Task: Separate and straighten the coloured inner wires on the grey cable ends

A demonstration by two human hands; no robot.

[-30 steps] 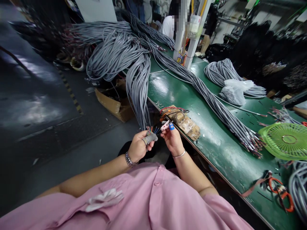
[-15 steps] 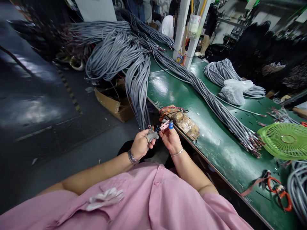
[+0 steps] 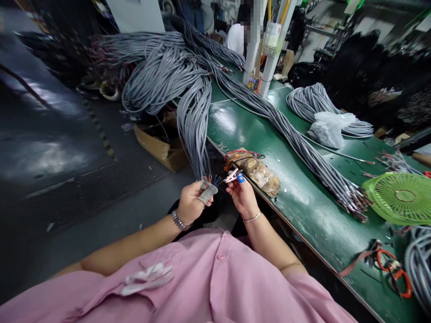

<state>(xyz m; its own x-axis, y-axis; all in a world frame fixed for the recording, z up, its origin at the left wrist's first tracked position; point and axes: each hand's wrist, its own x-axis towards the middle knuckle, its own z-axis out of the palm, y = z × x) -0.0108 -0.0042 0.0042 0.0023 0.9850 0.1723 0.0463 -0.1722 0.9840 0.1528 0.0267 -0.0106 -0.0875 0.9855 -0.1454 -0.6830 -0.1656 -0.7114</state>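
Note:
My left hand (image 3: 191,202) is closed around the end of a grey cable bundle (image 3: 198,157), just off the table's front edge. Thin coloured wires (image 3: 210,180) fan out above its fingers, and a grey wrap (image 3: 208,194) appears to cover the thumb. A short gap to the right, my right hand (image 3: 243,197) has its fingertips closed at a small pink clip (image 3: 231,176). Blue tape (image 3: 240,178) wraps one of its digits. The clip sits beside a taped wooden block (image 3: 259,172) with red and black leads. A dark wire seems to run from the fan towards the clip.
Long grey cables (image 3: 269,110) lie across the green table (image 3: 235,130). A green fan (image 3: 400,197) and orange-handled scissors (image 3: 393,273) are at the right. A cardboard box (image 3: 161,150) stands on the floor below hanging cables. Behind a white post (image 3: 252,49) sits another person.
My left hand has shifted left and slightly down, widening the gap to the right hand. The coloured wires look more spread. My right hand stays by the clip, having moved only slightly.

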